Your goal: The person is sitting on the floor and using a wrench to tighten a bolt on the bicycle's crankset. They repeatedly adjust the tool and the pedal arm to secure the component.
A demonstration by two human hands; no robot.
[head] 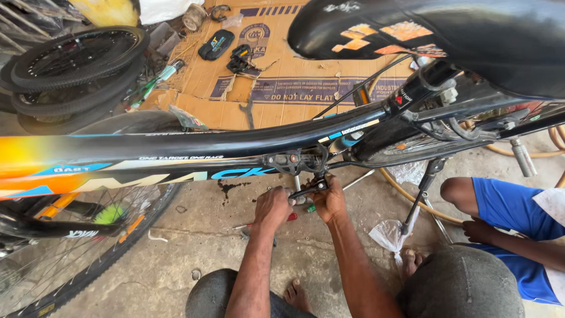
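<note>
I look down over a black bicycle frame (176,154) with orange and blue graphics. Under its tube sits a black derailleur clamp (294,160). Just below it, both hands meet at a short black bar-shaped tool (307,189). My right hand (331,201) is wrapped round the tool's right end. My left hand (272,206) has its fingers curled at the tool's left end, touching it. What the tool fits onto is hidden behind the fingers.
The black saddle (441,35) fills the top right. Spare tyres (76,59) are stacked top left beside flattened cardboard (282,76). A spoked wheel (70,253) is at lower left. A red-handled screwdriver (292,217) lies on the concrete. Another person's knee (462,193) is at right, near the kickstand (421,200).
</note>
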